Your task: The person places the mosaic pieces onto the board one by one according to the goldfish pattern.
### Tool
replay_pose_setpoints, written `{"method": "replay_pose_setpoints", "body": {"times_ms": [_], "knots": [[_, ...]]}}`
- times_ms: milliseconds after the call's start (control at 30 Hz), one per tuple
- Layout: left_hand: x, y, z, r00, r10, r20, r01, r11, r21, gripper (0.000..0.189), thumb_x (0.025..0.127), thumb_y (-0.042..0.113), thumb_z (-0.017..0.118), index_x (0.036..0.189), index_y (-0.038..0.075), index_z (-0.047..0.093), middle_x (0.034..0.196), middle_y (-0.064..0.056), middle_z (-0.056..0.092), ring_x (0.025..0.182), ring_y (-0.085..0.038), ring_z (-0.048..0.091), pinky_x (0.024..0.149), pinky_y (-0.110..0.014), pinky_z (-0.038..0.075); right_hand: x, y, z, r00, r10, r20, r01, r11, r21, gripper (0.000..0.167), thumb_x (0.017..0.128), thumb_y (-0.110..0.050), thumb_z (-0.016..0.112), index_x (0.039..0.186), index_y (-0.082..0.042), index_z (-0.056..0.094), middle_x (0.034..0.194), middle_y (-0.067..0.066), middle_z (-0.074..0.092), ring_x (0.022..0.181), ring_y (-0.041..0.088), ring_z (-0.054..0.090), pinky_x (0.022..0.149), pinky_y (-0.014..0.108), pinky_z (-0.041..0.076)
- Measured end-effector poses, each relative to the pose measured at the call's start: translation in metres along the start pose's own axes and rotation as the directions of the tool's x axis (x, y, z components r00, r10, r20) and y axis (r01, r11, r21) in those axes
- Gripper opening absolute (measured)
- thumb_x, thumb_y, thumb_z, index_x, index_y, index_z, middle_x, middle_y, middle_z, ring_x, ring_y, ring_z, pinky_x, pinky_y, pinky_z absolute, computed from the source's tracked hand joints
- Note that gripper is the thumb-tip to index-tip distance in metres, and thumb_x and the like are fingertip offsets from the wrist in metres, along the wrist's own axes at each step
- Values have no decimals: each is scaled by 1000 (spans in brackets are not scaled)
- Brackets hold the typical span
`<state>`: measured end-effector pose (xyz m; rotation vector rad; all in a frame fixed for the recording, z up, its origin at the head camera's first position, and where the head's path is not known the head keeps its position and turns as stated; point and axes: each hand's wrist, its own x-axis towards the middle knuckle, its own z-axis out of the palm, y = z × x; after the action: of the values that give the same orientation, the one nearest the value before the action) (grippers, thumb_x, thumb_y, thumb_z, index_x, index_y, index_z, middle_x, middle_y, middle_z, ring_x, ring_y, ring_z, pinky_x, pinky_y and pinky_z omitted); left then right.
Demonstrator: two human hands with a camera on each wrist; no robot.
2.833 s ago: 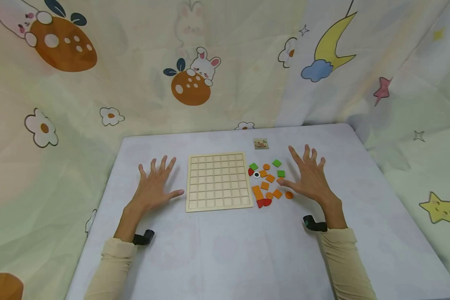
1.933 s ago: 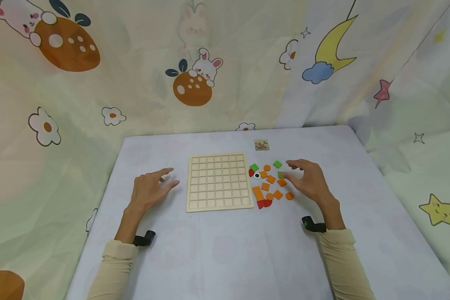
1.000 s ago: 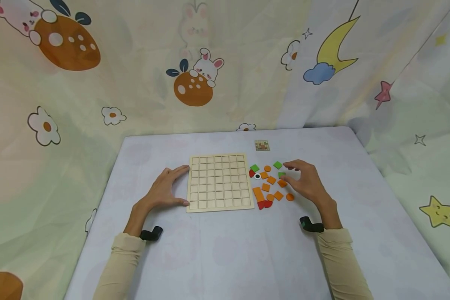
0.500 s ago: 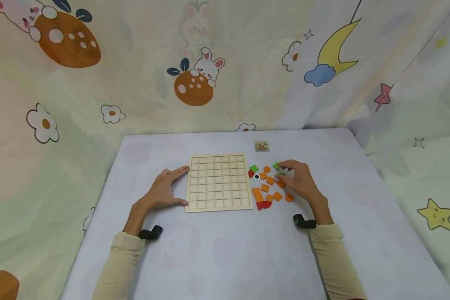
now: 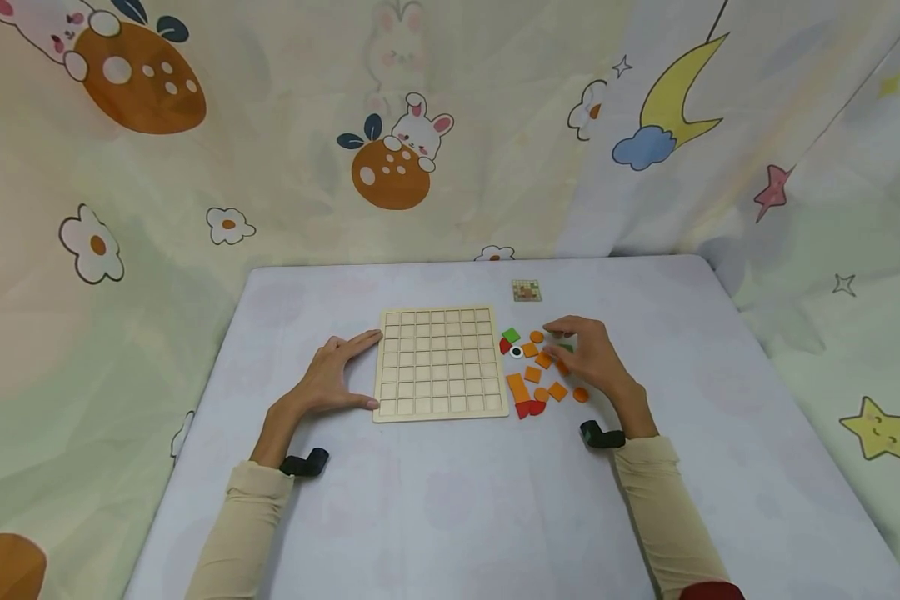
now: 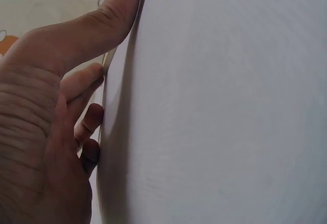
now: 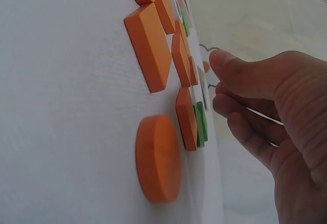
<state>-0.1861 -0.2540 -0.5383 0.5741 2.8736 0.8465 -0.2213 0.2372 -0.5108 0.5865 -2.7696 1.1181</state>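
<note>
My left hand [image 5: 321, 380] rests at the left edge of a wooden grid board [image 5: 441, 365], thumb and fingers spread apart and reaching that edge. In the left wrist view, the thumb and fingers [image 6: 82, 83] lie close to the white tabletop. My right hand [image 5: 591, 357] hovers over loose puzzle pieces right of the board, thumb and fingertips apart with nothing between them. Beneath it show a green square [image 5: 567, 347] and orange squares [image 5: 544, 360], partly covered by the hand. In the right wrist view, an orange round piece [image 7: 159, 157] lies nearest the camera.
Several pieces lie beside the board: a green square [image 5: 511, 335], a white-and-black eye disc [image 5: 517, 352], an orange rectangle [image 5: 518, 388] and red pieces [image 5: 537, 407]. A small patterned card [image 5: 527, 290] lies behind them. A dark red object [image 5: 711, 591] shows by the right sleeve.
Both hands first had spread fingers. The left hand moved right onto the board's edge; the right hand drew its fingers closer and moved left over the pieces. The red object appeared.
</note>
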Motion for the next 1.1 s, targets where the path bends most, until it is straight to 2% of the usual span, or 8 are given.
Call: {"method": "replay_pose_setpoints", "body": {"times_ms": [267, 600, 900, 1100], "knots": [[0, 0, 1, 1000, 12, -14, -12, 1000, -5, 126, 64, 55, 103, 170, 23, 42, 177, -4, 42, 116, -28, 48, 99, -50, 37, 7, 4, 6, 999, 20, 32, -20, 1000, -10, 33, 93, -2, 85, 125, 3, 79, 124, 20, 80, 107, 36, 73, 99, 55, 59], [-1, 2, 1, 1000, 12, -19, -12, 1000, -6, 125, 64, 53, 103, 169, 21, 43, 177, -5, 42, 115, -28, 48, 95, -47, 36, 15, 7, 11, 999, -5, 42, 6, 1000, -27, 32, 95, -2, 83, 125, 4, 79, 123, 22, 80, 102, 35, 72, 94, 55, 58], [-2, 0, 2, 999, 18, -30, -19, 1000, -18, 125, 64, 52, 104, 169, 22, 43, 177, -4, 42, 115, -27, 48, 96, -47, 35, 19, 7, 12, 996, 42, 74, -39, 999, -33, 31, 95, 1, 81, 127, 5, 78, 125, 23, 80, 113, 39, 73, 101, 56, 58], [-3, -1, 3, 999, 22, -30, -23, 999, -40, 126, 63, 52, 104, 169, 21, 43, 177, -6, 41, 116, -28, 48, 97, -48, 35, 20, 4, 13, 996, 39, 83, -37, 999, -31, 32, 95, 3, 81, 127, 6, 77, 125, 24, 79, 114, 40, 72, 103, 57, 58]]}}
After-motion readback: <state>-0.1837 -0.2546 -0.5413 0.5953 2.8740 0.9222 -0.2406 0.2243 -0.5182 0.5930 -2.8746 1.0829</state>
